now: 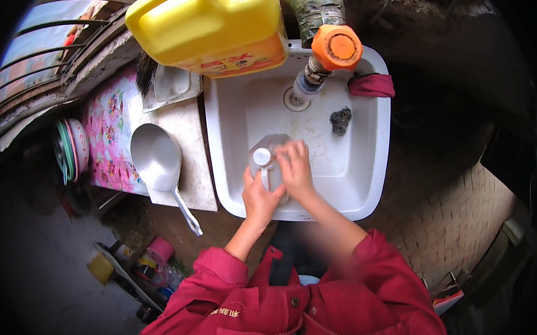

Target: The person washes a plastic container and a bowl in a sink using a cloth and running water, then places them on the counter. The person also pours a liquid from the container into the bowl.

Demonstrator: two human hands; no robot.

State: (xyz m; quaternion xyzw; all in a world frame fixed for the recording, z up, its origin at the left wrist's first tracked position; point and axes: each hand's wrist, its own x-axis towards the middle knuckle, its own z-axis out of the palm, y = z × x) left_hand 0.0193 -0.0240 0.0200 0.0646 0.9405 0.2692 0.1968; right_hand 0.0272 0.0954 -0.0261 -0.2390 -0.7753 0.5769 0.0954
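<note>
A translucent plastic jug (269,140) with a white screw cap (262,157) and a loop handle stands in the front left part of the white sink (376,172). My left hand (259,195) grips the jug around its handle from the near side. Blurred by motion, my right hand (295,168) is at the jug's right side, just right of the cap. Its fingers are bent, and whether they touch the jug cannot be made out. Behind the jug lies the drain (294,101), partly covered by the tap's clear spout (307,87).
A large yellow plastic jug (211,26) overhangs the sink's back left corner. An orange tap knob (339,47) rises beside it. In the sink lies a dark scouring pad (340,121); a red cloth (372,85) drapes the right rim. A metal ladle (156,158) rests on the left board.
</note>
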